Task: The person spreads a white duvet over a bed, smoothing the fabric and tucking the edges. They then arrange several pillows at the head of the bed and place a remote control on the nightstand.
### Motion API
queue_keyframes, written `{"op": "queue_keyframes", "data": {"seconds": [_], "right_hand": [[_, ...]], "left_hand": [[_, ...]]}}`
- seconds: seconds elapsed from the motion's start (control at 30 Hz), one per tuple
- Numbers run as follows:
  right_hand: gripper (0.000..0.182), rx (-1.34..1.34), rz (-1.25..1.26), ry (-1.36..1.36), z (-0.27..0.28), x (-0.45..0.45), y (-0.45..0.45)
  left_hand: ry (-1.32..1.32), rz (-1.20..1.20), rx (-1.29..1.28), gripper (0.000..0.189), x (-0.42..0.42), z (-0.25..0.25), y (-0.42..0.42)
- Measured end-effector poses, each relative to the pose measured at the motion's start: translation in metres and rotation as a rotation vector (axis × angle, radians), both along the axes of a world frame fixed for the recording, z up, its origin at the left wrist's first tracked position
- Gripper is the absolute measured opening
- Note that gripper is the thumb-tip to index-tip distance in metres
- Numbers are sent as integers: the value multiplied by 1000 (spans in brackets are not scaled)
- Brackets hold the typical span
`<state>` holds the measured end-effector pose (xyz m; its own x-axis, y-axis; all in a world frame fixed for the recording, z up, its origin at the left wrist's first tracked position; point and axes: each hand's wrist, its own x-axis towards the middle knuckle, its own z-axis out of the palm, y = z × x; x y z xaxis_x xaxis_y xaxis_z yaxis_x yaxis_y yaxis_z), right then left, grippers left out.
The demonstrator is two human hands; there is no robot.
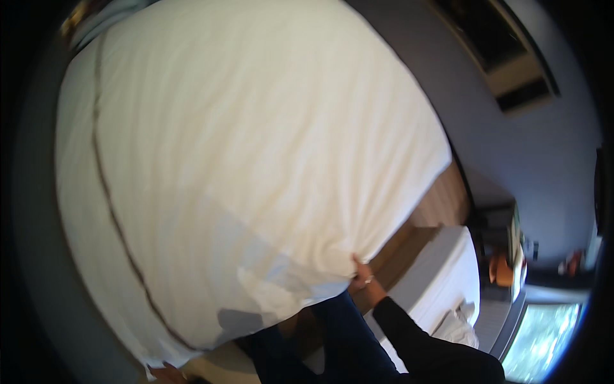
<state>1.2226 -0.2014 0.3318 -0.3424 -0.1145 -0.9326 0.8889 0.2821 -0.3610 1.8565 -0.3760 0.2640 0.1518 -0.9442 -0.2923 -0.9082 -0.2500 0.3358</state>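
A large white bed cover [249, 144], either a sheet or a duvet, spreads before me with soft creases. A thin dark brown line [112, 211] curves down its left side; whether it is trim or a fold I cannot tell. My right hand [360, 277] grips the near right edge, and creases fan out from the fingers. At the bottom left, my left hand [167, 373] pinches the near left corner, partly cut off by the dark rim of the picture. The cover hides what lies beneath it.
To the right stands a second bed or bench with white bedding [431, 273] and a crumpled pale cloth [458, 324] on it. Wood floor [439, 201] shows between. Beyond are an orange object [500, 270], a bright window [542, 343] and a framed picture [499, 53] on the wall.
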Motion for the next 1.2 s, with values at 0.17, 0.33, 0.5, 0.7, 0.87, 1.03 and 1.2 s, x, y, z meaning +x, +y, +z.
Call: {"op": "queue_keyframes", "data": {"seconds": [0.17,0.33,0.5,0.7,0.87,1.03,1.2], "right_hand": [[55,-632,-209,-162,-7,-30,13],[56,-1019,-569,-143,-31,-185,80],[66,-574,-379,-60,-26,-354,83],[73,-472,-295,249,-136,-599,195],[96,-354,-650,73,-145,-717,177],[92,-867,-757,74,-149,-801,193],[74,-973,-725,74,-126,-868,187]], "left_hand": [[1178,647,682,12,-194,-17,127],[1217,1065,1258,22,-503,21,217],[1654,1054,877,41,-714,12,196],[1785,1021,981,38,-833,27,228],[1580,1027,778,56,-874,65,231],[1220,1010,663,58,-882,74,229],[1186,969,507,63,-804,57,224]]}}
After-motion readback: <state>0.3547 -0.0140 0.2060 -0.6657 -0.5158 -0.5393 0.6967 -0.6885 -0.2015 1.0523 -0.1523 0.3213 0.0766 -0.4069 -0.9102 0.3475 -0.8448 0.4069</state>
